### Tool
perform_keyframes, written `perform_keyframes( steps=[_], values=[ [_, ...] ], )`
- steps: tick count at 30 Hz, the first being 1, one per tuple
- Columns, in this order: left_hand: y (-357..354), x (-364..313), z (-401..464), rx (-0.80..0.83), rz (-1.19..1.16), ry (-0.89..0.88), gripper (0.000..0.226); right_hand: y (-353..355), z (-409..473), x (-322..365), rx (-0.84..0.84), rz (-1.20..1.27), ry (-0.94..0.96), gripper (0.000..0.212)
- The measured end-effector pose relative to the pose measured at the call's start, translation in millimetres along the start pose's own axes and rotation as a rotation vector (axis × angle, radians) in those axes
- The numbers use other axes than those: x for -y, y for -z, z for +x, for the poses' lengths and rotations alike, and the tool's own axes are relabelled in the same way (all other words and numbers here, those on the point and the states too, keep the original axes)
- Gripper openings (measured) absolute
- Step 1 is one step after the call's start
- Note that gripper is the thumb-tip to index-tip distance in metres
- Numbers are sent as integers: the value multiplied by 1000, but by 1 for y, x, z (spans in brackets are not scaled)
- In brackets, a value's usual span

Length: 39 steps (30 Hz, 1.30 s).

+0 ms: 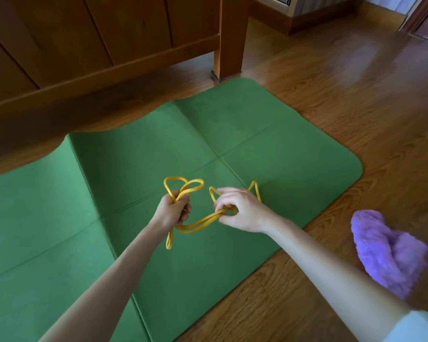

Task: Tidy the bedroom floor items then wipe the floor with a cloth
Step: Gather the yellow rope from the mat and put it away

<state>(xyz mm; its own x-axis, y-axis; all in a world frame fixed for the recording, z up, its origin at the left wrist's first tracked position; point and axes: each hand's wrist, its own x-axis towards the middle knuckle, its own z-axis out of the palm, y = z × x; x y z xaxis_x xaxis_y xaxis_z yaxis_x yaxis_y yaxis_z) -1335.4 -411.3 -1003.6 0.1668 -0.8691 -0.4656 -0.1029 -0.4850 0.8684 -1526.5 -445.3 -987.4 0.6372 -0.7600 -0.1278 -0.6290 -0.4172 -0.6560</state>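
Part of the yellow band [198, 224] is buried inside both fists. Left hand [174, 211] grips bunched loops; right hand [237, 209] pinches strands just beside it, over the mat [282, 149].

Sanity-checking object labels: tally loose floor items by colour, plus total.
Yellow: 1, the band, gripped by the left hand and pinched by the right hand
Green: 1, the mat
Purple: 1, the fluffy cloth on the wooden floor
Total: 3
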Motion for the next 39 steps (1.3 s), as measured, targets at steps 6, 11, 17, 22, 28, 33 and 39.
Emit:
perform_keyframes(
  steps=[6,11,17,22,28,33,39],
  values=[
    [16,-7,11,-132,-431,117,26,8,-8,16,65,-162,54,7],
    [42,-2,12,-149,-559,149,27,-3,-17,-3,103,-377,-19,10],
    [50,8,10,-207,-467,203,26,0,-14,-8,94,-355,15,14],
    [23,1,-1,50,-242,274,18,0,-7,9,27,-294,147,17],
    [-11,-18,-18,335,-183,245,32,3,1,26,-25,-139,141,15],
    [-19,-25,-25,447,-228,184,45,12,-2,33,-25,86,-81,7],
    [-16,-22,-25,509,-177,141,72,22,1,23,-32,284,-310,12]
  ],
)
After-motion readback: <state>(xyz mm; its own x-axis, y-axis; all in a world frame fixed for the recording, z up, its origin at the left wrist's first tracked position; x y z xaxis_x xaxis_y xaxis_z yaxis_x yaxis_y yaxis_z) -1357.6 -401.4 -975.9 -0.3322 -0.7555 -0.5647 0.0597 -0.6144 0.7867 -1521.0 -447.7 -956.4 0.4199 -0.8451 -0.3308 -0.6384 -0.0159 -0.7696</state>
